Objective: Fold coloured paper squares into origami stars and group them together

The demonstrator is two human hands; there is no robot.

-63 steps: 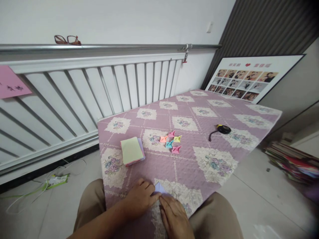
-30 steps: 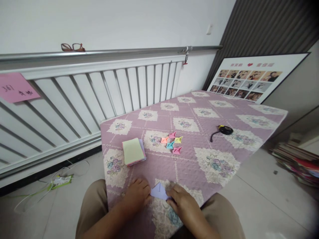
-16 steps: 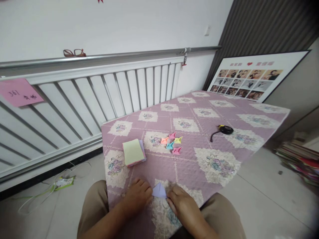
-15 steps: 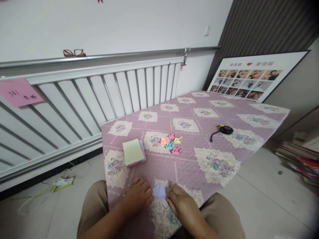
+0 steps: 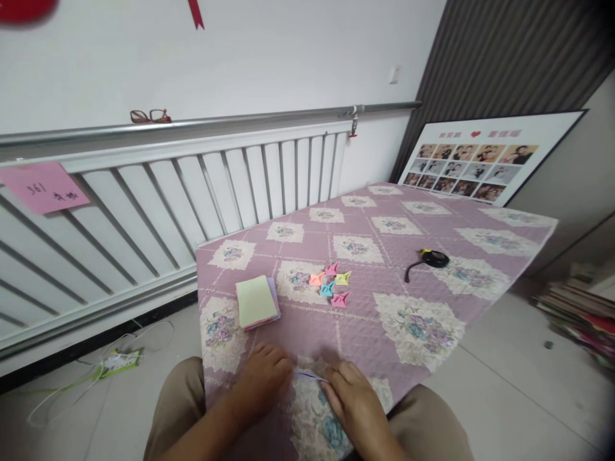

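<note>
A folded piece of lilac paper (image 5: 310,375) stretches between my two hands, seen nearly edge-on as a thin strip. My left hand (image 5: 268,376) grips its left end with curled fingers. At the other end, my right hand (image 5: 350,390) pinches the paper between thumb and fingers. Just beyond my hands on the cloth sit several small folded paper figures, among them a blue one (image 5: 327,289), a yellow one (image 5: 343,278) and a pink one (image 5: 340,299). To their left lies a stack of coloured paper squares (image 5: 257,302), pale yellow on top.
The table wears a purple flowered tablecloth (image 5: 307,326). A black tape measure (image 5: 435,258) with a strap lies to the right. Behind the table runs a white radiator (image 5: 216,192), with glasses (image 5: 150,116) on the pipe above. A photo board (image 5: 480,160) leans at the back right.
The lilac paper showed as a flat triangle and now appears as a thin edge between my hands. Both hands stay at nearly the same spot. The view has tilted slightly upward.
</note>
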